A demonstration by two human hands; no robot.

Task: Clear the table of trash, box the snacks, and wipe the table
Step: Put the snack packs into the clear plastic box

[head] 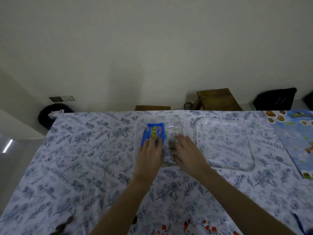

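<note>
A clear plastic box (140, 122) stands on the table with the floral cloth (84, 158), near its far middle. Inside lies a blue snack packet (155, 131) on the left and a clear-wrapped snack (171, 133) beside it on the right. My left hand (149, 153) reaches into the box with its fingers laid flat on the blue packet. My right hand (188, 151) rests with straight fingers on the clear-wrapped snack. The box's clear lid (225, 143) lies flat on the cloth just to the right of the box.
A printed blue sheet with food pictures (294, 133) lies at the table's right edge. Beyond the far edge stand two wooden stools (218, 99), a dark bag (274, 99) and a dark bin with crumpled paper (50, 116). Small red and brown bits (186, 226) show at the near edge.
</note>
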